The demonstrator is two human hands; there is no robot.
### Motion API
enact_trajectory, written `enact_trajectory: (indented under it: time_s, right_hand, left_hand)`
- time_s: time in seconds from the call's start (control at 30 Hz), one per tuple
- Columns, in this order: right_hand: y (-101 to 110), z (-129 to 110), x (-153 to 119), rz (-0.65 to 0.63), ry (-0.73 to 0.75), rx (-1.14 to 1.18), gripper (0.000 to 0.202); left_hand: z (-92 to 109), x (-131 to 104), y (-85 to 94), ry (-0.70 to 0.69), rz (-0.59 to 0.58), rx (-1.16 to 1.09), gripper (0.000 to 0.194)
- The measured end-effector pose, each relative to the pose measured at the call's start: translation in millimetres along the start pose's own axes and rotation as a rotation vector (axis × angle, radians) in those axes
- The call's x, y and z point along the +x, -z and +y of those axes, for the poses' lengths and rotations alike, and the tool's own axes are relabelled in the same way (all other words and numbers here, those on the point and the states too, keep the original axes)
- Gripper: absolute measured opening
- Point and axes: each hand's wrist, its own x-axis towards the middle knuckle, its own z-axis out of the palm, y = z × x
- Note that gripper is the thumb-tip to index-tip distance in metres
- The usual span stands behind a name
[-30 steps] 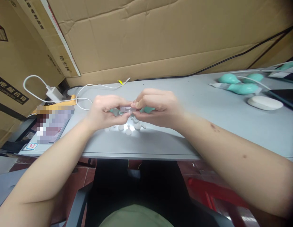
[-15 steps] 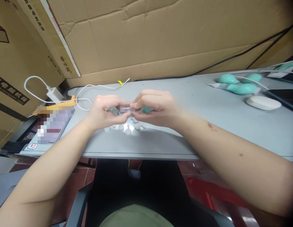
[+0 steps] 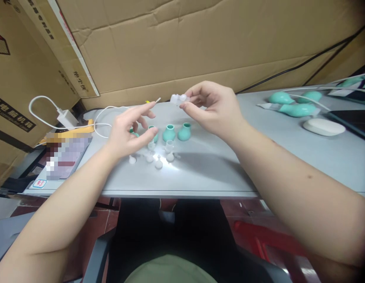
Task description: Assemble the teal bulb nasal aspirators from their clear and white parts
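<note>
My right hand pinches a small translucent plastic piece with rounded bumps between thumb and fingertips, held above the back part of the table. To its left, my left hand is open, thumb and fingers apart, with nothing in it. Below the hands stand several small teal bulb-shaped pots with open necks, among them a middle pot and a right pot. My left hand partly covers others. In front of them are small clear cups and several whitish round knobbed pieces.
Wrapped teal bulbs, a white oval case and a dark device lie at the right. A phone, a white charger and its cable are at the left. Cardboard stands behind the grey table.
My hands, together on a clear piece before, have parted. The right hand has moved up and right with a translucent piece; the left has opened. The teal pots now show between them.
</note>
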Motion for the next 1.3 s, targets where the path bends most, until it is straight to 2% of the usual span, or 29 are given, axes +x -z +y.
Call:
enact_trajectory:
  time_s: [0.07, 0.17, 0.37, 0.53, 0.77, 0.83, 0.93, 1.1, 1.2, 1.3]
  right_hand:
    - [-2, 8, 0, -0.021, -0.092, -0.065, 0.01]
    - [-10, 7, -6, -0.062, -0.152, -0.147, 0.011]
    - [-21, -4, -16, -0.112, -0.119, -0.269, 0.012]
    - [-20, 0, -14, -0.17, -0.153, -0.315, 0.016]
    - [-21, 7, -12, -0.179, -0.219, -0.297, 0.024]
    - [-19, 9, -9, -0.156, -0.221, -0.298, 0.026]
    - [-10, 9, -4, -0.024, -0.185, -0.252, 0.025]
    - [-5, -4, 4, 0.218, -0.117, 0.076, 0.018]
    - [-16, -19, 0, 0.231, -0.107, 0.188, 0.027]
    - [-30, -37, -10, 0.184, -0.19, 0.156, 0.034]
  left_hand:
    - [-2, 0, 1.6, 0.021, 0.014, 0.028, 0.049]
    - [-1, 2, 2.4, 0.048, 0.029, 0.044, 0.036]
    - [4, 4, 2.3, 0.07, 0.011, 0.064, 0.029]
    - [5, 4, 2.4, 0.07, -0.018, 0.057, 0.025]
    - [7, 6, 4.3, 0.035, -0.054, 0.062, 0.023]
    - [7, 6, 4.7, 0.035, -0.056, 0.062, 0.023]
    - [7, 5, 3.6, 0.042, -0.038, 0.051, 0.024]
    - [12, 2, -4.6, 0.079, 0.052, -0.007, 0.015]
    - [19, 1, -10.7, 0.174, 0.002, -0.094, 0.022]
    - [27, 0, -15.4, 0.329, -0.08, -0.211, 0.038]
